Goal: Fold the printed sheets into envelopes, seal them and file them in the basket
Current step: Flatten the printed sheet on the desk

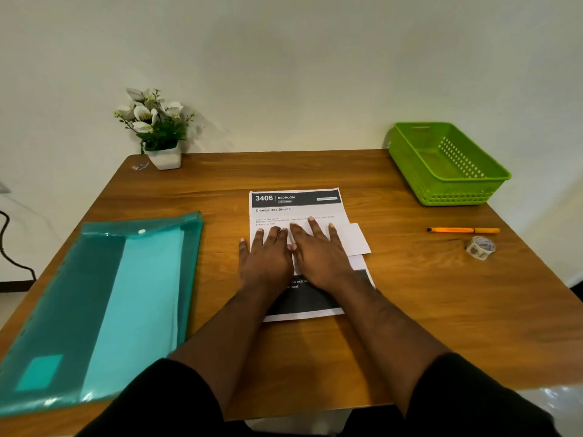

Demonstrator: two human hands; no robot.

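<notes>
The sheet [296, 212] lies mid-table [410, 310], both hands [266, 257] [318, 253] flat on it, side by side. Left of the sheet lies a folder [104, 304]; behind-left, a plant [157, 127]. Right of the sheet lie a pen [463, 230] and tape [480, 246]; behind-right, the basket [448, 165]. An envelope [358, 238] pokes out at the sheet's right edge.

Bare wooden table [315, 171] runs from 10 to 1 o'clock beyond the printed sheet [296, 209], an open lane broken only by the potted white flowers [157, 127] at 11 o'clock against the wall. The green basket [448, 162] blocks the 1 o'clock corner. At 3 o'clock an orange pen [463, 230] and a tape roll [480, 246] lie near each other, with clear wood between them and the sheet. A teal snap folder [104, 304] fills the whole 9 o'clock side.
</notes>
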